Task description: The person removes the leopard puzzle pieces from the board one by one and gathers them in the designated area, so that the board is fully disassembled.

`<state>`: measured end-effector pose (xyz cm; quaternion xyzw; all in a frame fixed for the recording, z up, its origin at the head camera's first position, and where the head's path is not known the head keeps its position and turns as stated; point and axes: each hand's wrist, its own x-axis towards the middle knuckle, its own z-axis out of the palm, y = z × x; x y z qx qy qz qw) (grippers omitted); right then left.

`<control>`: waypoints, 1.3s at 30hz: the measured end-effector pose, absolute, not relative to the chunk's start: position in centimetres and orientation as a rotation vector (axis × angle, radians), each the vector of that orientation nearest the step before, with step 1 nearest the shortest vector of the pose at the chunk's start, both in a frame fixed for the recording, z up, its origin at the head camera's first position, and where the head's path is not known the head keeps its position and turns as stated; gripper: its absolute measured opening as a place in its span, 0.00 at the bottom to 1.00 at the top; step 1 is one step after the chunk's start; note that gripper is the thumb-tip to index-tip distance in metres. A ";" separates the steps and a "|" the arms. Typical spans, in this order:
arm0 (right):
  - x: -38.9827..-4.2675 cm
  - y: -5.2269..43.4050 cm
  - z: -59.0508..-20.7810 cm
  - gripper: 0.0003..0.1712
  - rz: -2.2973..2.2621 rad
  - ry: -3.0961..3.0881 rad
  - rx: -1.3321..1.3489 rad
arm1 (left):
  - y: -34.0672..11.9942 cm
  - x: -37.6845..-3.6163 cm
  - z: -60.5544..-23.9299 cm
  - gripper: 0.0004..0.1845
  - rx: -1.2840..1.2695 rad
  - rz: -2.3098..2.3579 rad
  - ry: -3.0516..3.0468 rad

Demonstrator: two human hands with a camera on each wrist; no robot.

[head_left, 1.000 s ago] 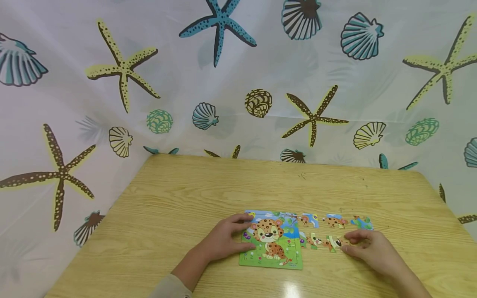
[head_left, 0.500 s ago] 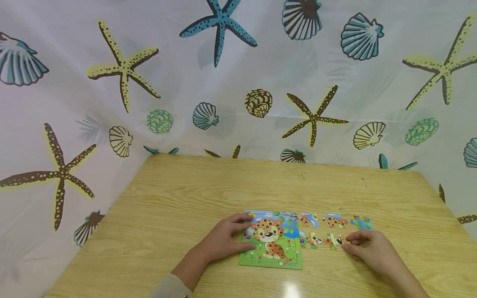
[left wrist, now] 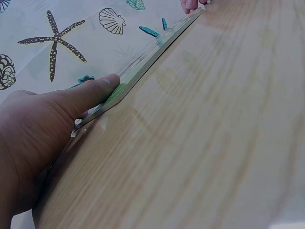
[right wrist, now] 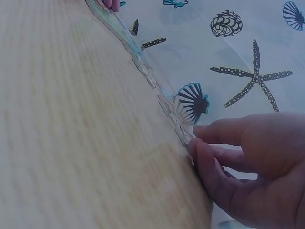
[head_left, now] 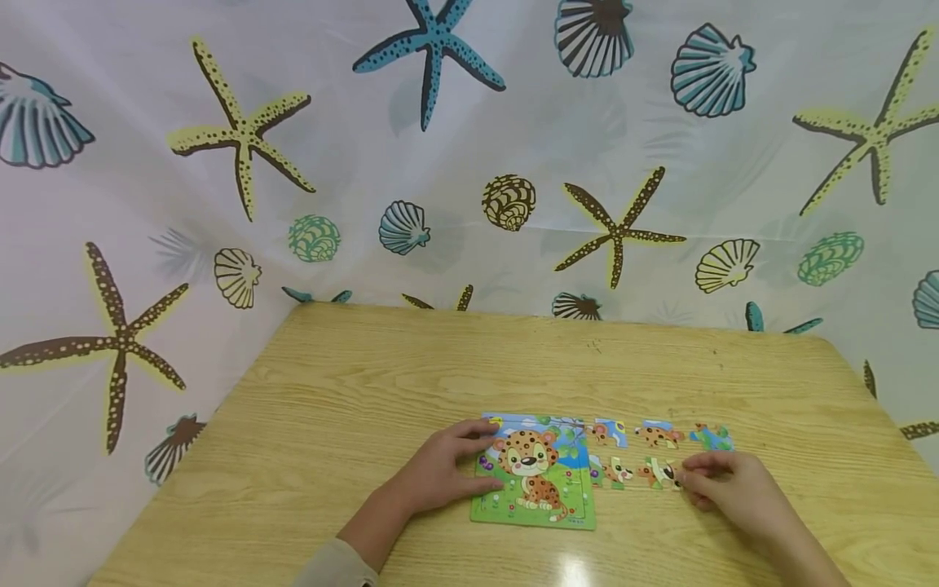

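Table: pale yellow wood grain, rounded far corners; few small dark marks at far side, right of centre. Near side: leopard-picture board, lying flat. Right of board: loose puzzle pieces in two rows, one far, one near.

The right hand hides part of the puzzle piece it pinches; the left hand covers some of the left edge of the puzzle board. Print in its lower right corner is too small to read. The head view's bottom edge cuts off the sleeve; in both wrist views the board's picture is a blur
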<state>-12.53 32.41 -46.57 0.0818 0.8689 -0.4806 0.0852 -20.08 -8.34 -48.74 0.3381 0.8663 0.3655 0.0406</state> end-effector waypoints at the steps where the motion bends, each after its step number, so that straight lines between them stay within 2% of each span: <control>1: -12.6 32.4 -46.6 0.22 -1.449 2.580 0.252 | -8.4 -20.1 -48.7 0.37 1.036 1.117 2.659; 12: -13.3 31.7 -46.1 0.28 -1.563 2.483 0.184 | -8.5 -20.3 -49.1 0.37 1.051 1.128 2.650; 31: -14.8 26.7 -44.8 0.24 -1.538 2.408 -0.129 | -8.7 -20.2 -49.1 0.37 1.047 1.132 2.634; 39: -15.5 24.3 -44.4 0.30 -1.568 2.227 -0.248 | -8.7 -20.3 -49.3 0.38 1.035 1.124 2.636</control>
